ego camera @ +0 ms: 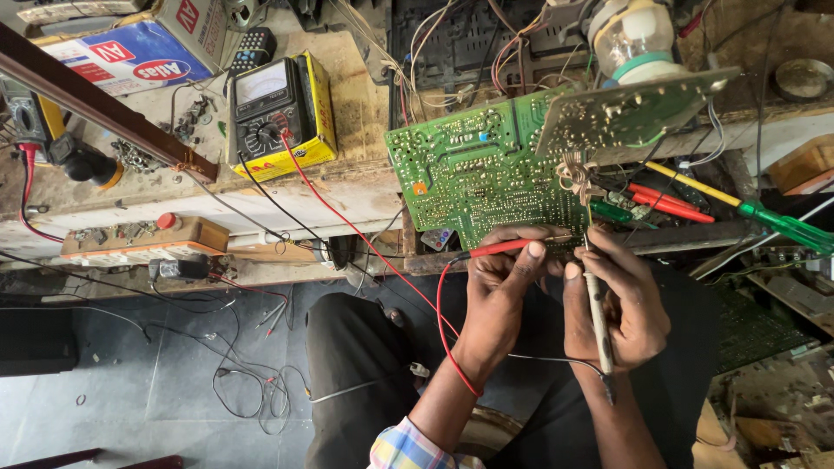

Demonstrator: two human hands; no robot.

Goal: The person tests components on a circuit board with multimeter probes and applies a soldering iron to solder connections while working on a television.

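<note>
The left hand (pixel 497 291) pinches a red probe (pixel 504 248) between curled fingers, its tip against the lower edge of the green circuit board (pixel 473 174). Just beside it, the right hand (pixel 627 304) grips a pale-handled tool (pixel 598 313) — fingers closed around the shaft, its tip at the board's bottom edge — above the person's lap.

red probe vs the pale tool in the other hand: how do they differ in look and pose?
Colour: the red probe is bright red; the pale tool is cream or off-white.
Pose: the red probe lies nearly level, pointing right; the pale tool stands nearly upright, tip up.
Hold: the left hand pinches the red probe; the right hand wraps the pale tool.
Lead: a red wire trails from the probe, a dark one from the tool.
Both tips meet the green circuit board at its lower edge.
</note>
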